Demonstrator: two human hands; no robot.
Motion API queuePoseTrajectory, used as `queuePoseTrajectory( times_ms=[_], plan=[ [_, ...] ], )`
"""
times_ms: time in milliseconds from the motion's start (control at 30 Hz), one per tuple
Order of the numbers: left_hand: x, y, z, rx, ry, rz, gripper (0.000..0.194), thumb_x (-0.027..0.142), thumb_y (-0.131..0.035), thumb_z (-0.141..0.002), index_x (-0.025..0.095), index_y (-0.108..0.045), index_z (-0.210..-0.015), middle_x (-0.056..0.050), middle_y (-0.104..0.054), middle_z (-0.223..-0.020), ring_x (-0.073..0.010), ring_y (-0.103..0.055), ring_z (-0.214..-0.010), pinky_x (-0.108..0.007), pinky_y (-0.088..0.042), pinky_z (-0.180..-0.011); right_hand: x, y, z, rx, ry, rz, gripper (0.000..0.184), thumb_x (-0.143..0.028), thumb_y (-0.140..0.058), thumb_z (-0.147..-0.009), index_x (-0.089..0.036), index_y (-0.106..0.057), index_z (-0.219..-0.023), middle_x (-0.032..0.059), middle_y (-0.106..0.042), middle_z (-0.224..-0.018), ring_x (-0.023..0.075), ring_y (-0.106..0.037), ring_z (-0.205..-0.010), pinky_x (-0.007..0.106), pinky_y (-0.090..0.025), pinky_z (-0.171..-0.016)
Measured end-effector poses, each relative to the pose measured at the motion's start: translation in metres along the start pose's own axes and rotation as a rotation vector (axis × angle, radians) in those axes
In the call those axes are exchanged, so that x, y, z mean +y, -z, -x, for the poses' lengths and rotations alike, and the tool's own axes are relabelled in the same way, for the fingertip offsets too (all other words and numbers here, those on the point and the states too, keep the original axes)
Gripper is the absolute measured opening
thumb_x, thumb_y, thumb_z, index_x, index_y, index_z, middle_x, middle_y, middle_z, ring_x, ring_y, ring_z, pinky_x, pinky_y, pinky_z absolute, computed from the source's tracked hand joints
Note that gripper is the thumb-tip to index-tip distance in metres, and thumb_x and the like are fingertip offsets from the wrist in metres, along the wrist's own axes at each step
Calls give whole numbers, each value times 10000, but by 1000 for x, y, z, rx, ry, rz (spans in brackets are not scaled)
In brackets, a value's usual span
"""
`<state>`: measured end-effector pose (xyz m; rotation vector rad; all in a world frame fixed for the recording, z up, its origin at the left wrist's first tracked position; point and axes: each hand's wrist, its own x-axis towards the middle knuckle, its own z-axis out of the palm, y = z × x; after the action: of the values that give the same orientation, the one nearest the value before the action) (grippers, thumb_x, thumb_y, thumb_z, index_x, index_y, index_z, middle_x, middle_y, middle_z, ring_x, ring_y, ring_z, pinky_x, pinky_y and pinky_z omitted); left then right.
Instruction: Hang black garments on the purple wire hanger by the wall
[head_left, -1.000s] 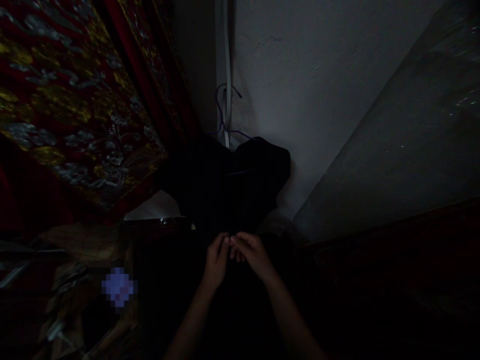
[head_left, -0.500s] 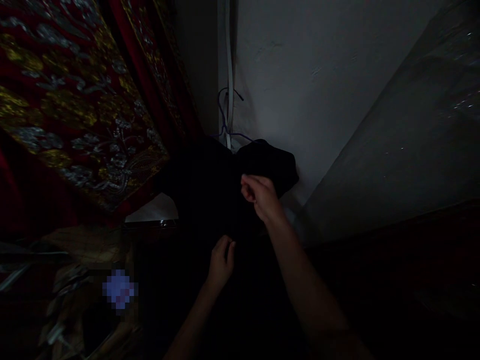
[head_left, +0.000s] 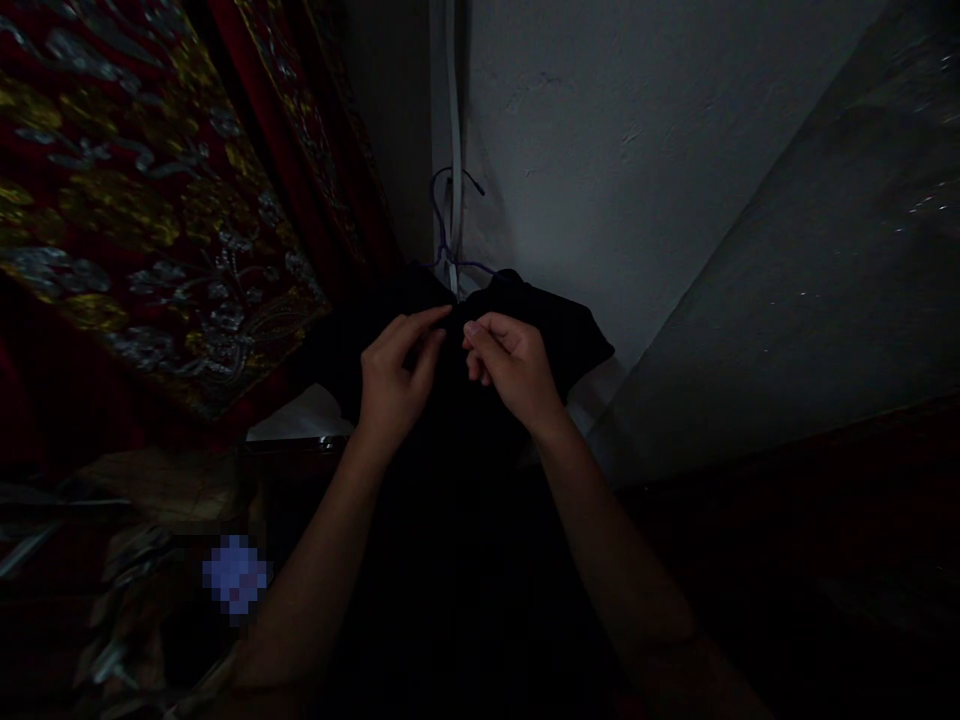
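Observation:
A black garment (head_left: 559,335) with short sleeves hangs on a thin dark hanger (head_left: 436,205) against the wall. My left hand (head_left: 397,375) is at the garment's neckline, index finger stretched forward and thumb held apart from it. Just right of it, my right hand (head_left: 514,365) is closed in a pinch, thumb against index finger, in front of the upper chest of the garment. Darkness hides whatever the pinch may hold. Folds and fastenings on the black cloth cannot be made out.
A pale pipe or cable (head_left: 453,90) runs down the wall (head_left: 585,130) behind the hanger. Red cloth with gold and silver embroidery (head_left: 150,200) hangs at left. Below it lie crumpled items (head_left: 157,490) and a blurred-out bluish patch (head_left: 236,575). Shiny clear sheeting (head_left: 810,240) covers the right side.
My left hand has risen from low on the garment to the neckline, its fingers opening out. My right hand has shifted slightly up and left, still pinched.

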<state>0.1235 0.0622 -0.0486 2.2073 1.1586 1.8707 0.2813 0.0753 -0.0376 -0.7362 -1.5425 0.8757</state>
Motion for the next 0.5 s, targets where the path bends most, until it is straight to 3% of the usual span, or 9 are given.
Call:
queuePoseTrajectory(
  times_ms=[100, 167, 233, 300, 367, 433, 500],
  plan=[
    [4, -5, -17, -72, -61, -87, 114, 240, -610, -952, 178, -705, -943, -26, -684, -863, -152, -614, -779, -269, -476, -734, 10, 0, -6, 14, 54, 60, 342, -478, -568, -957, -202, -585, -755, -54, -506, -538, 81, -463, -471, 217, -338, -482],
    [6, -8, -19, -71, -87, -137, 115, 227, -590, -958, 171, -667, -895, -30, -666, -859, -153, -607, -789, -268, -470, -738, 31, -3, -6, 67, 58, 118, 333, -458, -570, -945, -202, -567, -731, -41, -506, -576, 95, -468, -521, 233, -344, -515],
    [7, -2, -20, 41, -109, -158, 128, 232, -560, -975, 169, -640, -897, -32, -651, -874, -157, -607, -834, -273, -468, -778, 57, -8, 0, 86, -3, 188, 326, -430, -586, -918, -202, -553, -689, -29, -509, -594, 109, -463, -553, 247, -334, -531],
    [0, 12, -24, 248, -68, -142, 145, 262, -546, -992, 170, -632, -919, -27, -637, -887, -158, -600, -873, -281, -468, -828, 81, -13, 15, 46, -129, 211, 328, -423, -583, -898, -204, -546, -657, -27, -499, -568, 116, -447, -537, 256, -320, -523],
    [-17, 34, -27, 473, 46, -43, 154, 290, -555, -994, 173, -628, -925, -17, -629, -885, -156, -596, -892, -292, -474, -875, 96, -19, 38, -26, -238, 149, 334, -451, -557, -900, -208, -553, -670, -37, -480, -530, 117, -435, -506, 257, -320, -515],
    [-44, 54, -21, 626, 229, 190, 156, 277, -548, -988, 175, -615, -891, -8, -633, -858, -153, -607, -896, -311, -488, -912, 100, -24, 63, -68, -275, 51, 341, -487, -545, -903, -211, -562, -704, -43, -478, -523, 118, -438, -500, 254, -332, -519],
    [-73, 66, 0, 614, 501, 511, 151, 261, -532, -973, 188, -605, -863, -7, -658, -830, -159, -633, -916, -329, -506, -928, 97, -29, 85, -75, -289, -36, 349, -505, -546, -904, -213, -558, -713, -45, -477, -523, 116, -436, -497, 253, -333, -519]
  ],
)
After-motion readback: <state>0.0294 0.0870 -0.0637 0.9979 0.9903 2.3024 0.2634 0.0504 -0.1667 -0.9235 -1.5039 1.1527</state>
